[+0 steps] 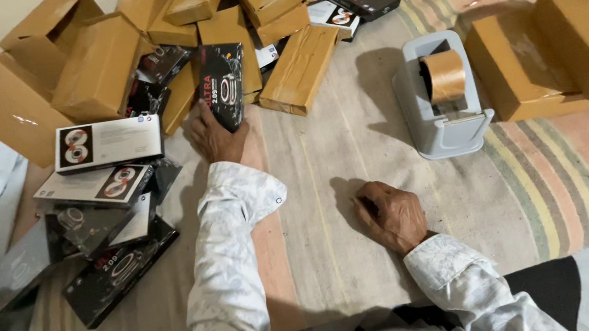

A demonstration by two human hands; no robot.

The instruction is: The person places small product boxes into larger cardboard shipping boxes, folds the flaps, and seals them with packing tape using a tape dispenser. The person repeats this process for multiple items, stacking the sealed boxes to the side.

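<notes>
Many brown cardboard boxes lie piled across the upper left and top of the frame, and more brown boxes stand at the upper right, all on a striped cloth that covers the floor. At the left edge of the frame a loose heap of flat printed cartons, black and white, leans one over another. A grey tape dispenser with a brown roll stands right of centre, apart from both hands.

One black carton stands on its end at upper centre, and it leans against the brown pile. The left hand has its grip closed around the lower edge of this carton. The right hand rests on the cloth at lower centre, fingers curled into a loose fist; I see nothing in it.

I judge that the main risk is in the pile. The black carton touches the brown boxes beside it, so a quick pull may make them slide down. Holding only the lower edge with one hand is weak, and the carton could tip or slip out. The heap at the left is also unsteady; a sleeve passing near may push it over.
</notes>
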